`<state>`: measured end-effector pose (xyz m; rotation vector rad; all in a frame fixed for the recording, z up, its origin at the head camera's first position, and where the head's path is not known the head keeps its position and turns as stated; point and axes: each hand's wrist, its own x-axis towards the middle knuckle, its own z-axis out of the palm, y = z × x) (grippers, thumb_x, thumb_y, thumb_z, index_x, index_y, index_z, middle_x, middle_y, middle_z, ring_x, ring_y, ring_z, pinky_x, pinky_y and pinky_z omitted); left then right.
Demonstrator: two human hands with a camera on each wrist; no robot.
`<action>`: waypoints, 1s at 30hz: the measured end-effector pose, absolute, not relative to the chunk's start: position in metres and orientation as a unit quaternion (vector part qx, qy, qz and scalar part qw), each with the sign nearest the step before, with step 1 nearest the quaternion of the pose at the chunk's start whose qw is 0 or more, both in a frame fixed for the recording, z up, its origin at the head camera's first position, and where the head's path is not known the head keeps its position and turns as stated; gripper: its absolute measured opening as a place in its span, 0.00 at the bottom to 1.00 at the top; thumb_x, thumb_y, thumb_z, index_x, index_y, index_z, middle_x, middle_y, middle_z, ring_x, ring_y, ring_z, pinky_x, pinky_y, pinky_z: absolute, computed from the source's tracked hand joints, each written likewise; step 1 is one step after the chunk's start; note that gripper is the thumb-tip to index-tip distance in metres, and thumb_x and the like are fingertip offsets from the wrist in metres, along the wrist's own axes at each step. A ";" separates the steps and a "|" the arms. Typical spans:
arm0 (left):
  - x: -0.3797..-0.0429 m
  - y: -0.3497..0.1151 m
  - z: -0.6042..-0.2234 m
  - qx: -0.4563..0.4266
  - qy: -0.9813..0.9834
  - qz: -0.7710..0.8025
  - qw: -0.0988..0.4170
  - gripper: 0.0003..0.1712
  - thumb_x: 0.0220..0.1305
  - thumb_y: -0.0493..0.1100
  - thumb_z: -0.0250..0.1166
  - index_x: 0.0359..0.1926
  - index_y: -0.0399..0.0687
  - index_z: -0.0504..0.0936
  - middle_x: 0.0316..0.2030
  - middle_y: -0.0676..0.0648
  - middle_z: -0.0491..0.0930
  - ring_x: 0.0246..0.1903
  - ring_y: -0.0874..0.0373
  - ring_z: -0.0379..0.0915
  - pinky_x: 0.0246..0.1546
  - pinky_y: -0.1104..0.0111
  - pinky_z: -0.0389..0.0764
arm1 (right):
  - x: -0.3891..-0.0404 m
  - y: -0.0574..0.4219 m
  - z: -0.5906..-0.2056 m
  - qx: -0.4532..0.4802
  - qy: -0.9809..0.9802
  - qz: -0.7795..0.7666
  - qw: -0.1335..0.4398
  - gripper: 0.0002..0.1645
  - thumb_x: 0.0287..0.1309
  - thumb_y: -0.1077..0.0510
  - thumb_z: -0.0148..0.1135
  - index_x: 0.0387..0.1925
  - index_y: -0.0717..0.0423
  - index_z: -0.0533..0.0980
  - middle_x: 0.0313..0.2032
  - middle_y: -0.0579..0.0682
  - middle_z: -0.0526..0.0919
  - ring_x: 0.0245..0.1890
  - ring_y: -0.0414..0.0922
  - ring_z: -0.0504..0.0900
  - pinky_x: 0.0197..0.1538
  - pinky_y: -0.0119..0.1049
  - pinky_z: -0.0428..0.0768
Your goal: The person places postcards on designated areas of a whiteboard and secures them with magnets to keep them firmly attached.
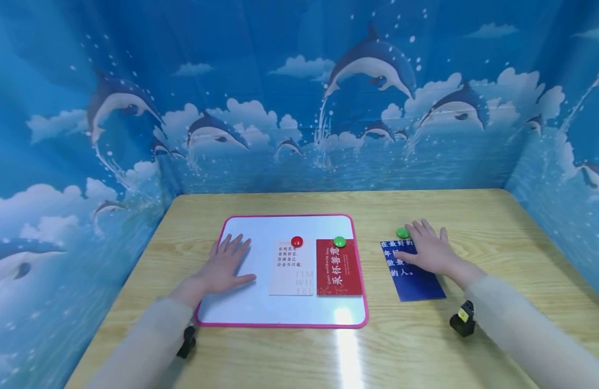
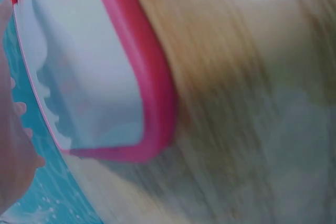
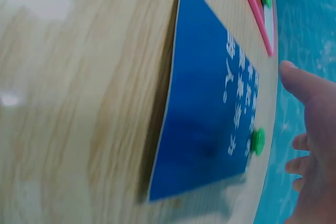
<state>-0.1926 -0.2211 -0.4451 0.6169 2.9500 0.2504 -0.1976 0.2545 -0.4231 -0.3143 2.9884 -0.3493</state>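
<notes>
My left hand (image 1: pixel 224 267), fingers spread, hovers over the left part of a pink-framed whiteboard (image 1: pixel 241 310) and casts a shadow on it in the left wrist view. Nothing is in its grasp. On the board lie a white card (image 1: pixel 286 278) with a red round magnet (image 1: pixel 297 241) at its top, and a red card (image 1: pixel 345 275) with a green round magnet (image 1: pixel 340 241). My right hand (image 1: pixel 432 250) is held with fingers extended above a blue card (image 1: pixel 418 286) with white writing. Near that card's top edge sits another green magnet (image 1: pixel 403 233), close to the fingertips.
The wooden table (image 1: pixel 290 356) carries the board at centre left and the blue card to its right. A blue curtain (image 1: pixel 290 65) printed with dolphins hangs behind and along both sides. Each sleeve has a black wrist device, like the right one (image 1: pixel 463 320).
</notes>
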 end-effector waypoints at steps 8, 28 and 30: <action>-0.193 -0.242 -0.447 0.180 0.977 0.099 0.061 0.53 0.55 0.68 0.60 0.71 0.42 0.53 0.71 0.34 0.48 0.70 0.32 0.36 0.64 0.34 0.41 | -0.203 0.277 -0.431 -0.091 0.987 -0.102 0.086 0.56 0.51 0.32 0.59 0.65 0.72 0.57 0.65 0.77 0.52 0.66 0.74 0.44 0.58 0.78 0.39; -0.193 -0.260 -0.455 0.144 0.982 0.088 0.083 0.53 0.54 0.69 0.58 0.71 0.41 0.54 0.70 0.32 0.48 0.69 0.30 0.38 0.63 0.32 0.40 | -0.211 0.289 -0.432 -0.081 0.977 -0.133 0.142 0.57 0.37 0.35 0.71 0.62 0.66 0.63 0.63 0.78 0.54 0.62 0.79 0.43 0.54 0.81 0.37; -0.193 -0.260 -0.454 0.142 0.982 0.089 0.086 0.53 0.54 0.70 0.58 0.71 0.41 0.54 0.71 0.32 0.48 0.69 0.30 0.37 0.63 0.32 0.39 | -0.212 0.288 -0.431 -0.076 0.979 -0.126 0.140 0.56 0.36 0.35 0.72 0.60 0.66 0.65 0.62 0.77 0.55 0.62 0.78 0.45 0.54 0.81 0.39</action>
